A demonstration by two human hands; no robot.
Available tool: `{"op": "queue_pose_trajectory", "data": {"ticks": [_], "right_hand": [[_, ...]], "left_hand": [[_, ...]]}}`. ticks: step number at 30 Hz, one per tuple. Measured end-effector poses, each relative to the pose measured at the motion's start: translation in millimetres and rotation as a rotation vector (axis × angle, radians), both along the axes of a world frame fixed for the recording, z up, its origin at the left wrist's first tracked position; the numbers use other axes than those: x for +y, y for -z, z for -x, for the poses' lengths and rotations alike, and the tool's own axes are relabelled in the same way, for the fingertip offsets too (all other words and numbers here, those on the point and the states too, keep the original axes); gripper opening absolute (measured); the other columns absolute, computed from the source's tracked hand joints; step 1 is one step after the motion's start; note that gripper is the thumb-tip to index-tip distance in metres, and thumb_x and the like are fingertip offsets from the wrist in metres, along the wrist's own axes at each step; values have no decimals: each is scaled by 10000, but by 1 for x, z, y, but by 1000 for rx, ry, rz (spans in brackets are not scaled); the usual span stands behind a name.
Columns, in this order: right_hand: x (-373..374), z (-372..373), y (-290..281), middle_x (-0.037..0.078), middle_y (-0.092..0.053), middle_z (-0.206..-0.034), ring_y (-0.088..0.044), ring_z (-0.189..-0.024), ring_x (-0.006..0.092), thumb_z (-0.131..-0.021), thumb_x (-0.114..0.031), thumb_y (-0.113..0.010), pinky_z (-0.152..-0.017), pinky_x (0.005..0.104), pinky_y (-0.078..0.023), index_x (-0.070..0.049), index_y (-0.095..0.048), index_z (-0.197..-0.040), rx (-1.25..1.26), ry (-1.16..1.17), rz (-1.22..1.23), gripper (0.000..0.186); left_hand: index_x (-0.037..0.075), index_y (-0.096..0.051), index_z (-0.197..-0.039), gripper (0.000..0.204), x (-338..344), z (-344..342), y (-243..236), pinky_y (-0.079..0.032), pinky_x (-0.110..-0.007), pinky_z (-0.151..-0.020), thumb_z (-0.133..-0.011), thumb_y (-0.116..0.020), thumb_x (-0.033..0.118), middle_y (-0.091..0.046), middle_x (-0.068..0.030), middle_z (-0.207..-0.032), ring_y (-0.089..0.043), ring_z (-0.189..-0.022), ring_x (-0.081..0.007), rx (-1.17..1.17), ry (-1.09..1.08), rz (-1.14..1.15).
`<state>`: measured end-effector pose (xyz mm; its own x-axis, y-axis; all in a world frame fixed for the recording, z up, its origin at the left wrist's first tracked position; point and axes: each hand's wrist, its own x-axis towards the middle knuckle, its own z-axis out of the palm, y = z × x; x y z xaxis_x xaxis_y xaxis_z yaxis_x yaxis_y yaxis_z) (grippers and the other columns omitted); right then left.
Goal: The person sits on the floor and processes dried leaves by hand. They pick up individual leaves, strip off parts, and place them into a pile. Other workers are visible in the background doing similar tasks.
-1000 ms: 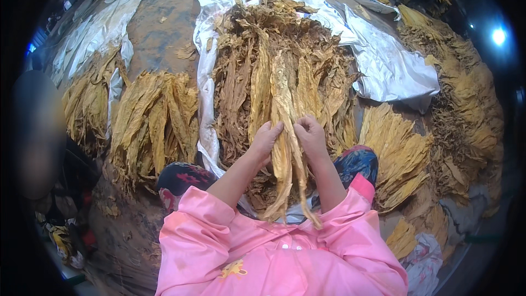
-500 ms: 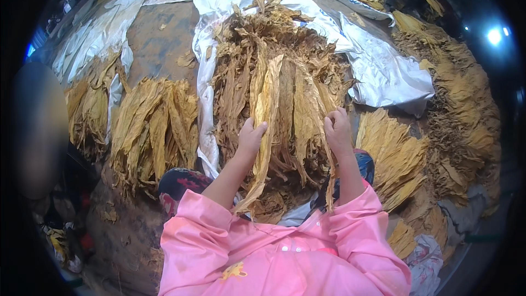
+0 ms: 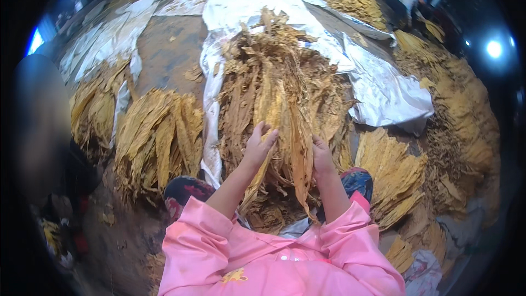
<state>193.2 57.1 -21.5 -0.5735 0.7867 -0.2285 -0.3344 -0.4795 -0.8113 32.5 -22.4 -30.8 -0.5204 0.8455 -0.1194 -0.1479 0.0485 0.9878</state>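
A large heap of dried tobacco leaves (image 3: 235, 96) lies in front of me, between my knees, with its crumpled ends pointing away. My left hand (image 3: 259, 145) is closed on a long yellow tobacco leaf (image 3: 255, 186) whose lower end hangs toward my lap. Just to the right, my right hand (image 3: 322, 156) grips a browner tobacco leaf (image 3: 301, 170) that dangles narrow end down. Both hands are over the near half of the heap, a short gap apart. The right fingertips are partly hidden behind the leaf.
White plastic sheeting (image 3: 389, 90) lies under and around the heap. Tobacco leaf bundles (image 3: 159, 134) stand at the left, with another yellow bundle (image 3: 389, 172) close on the right. A long leaf pile (image 3: 460, 109) runs along the far right. A blurred dark shape (image 3: 41, 126) fills the left edge.
My right hand has moved left and slightly down with its leaf, closer to my left hand. The left hand has shifted slightly right. The whole view has tilted up a little.
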Motion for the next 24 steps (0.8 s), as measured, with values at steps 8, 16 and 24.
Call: {"op": "queue_pose_trajectory", "data": {"ticks": [8,16,24], "right_hand": [[-63,46,0,37,-581,-902,-565,-746,116,-845,-91,-526,-661,254,-477,-22,-530,-1055,-93,-349,99,221],[-17,43,-13,65,-524,-1052,-510,-904,118,-862,-173,-531,-736,233,-443,-29,-420,-1155,-169,-205,-164,345],[-10,59,-35,73,-563,-900,-581,-775,142,-859,-86,-504,-643,255,-498,10,-409,-1095,-162,-183,-233,272]], "left_hand": [[-43,-469,-1052,493,-14,30,-31,-448,-263,-727,-725,-699,246,-589,-118,-969,-571,-833,-164,-463,106,-142],[-9,-545,-966,204,-14,27,-27,-496,-249,-603,-838,-540,150,-611,-77,-786,-600,-687,-142,-623,249,-121],[-27,-539,-852,272,-16,-9,-21,-497,-278,-573,-835,-547,244,-586,-99,-710,-598,-606,-187,-602,464,123]]}}
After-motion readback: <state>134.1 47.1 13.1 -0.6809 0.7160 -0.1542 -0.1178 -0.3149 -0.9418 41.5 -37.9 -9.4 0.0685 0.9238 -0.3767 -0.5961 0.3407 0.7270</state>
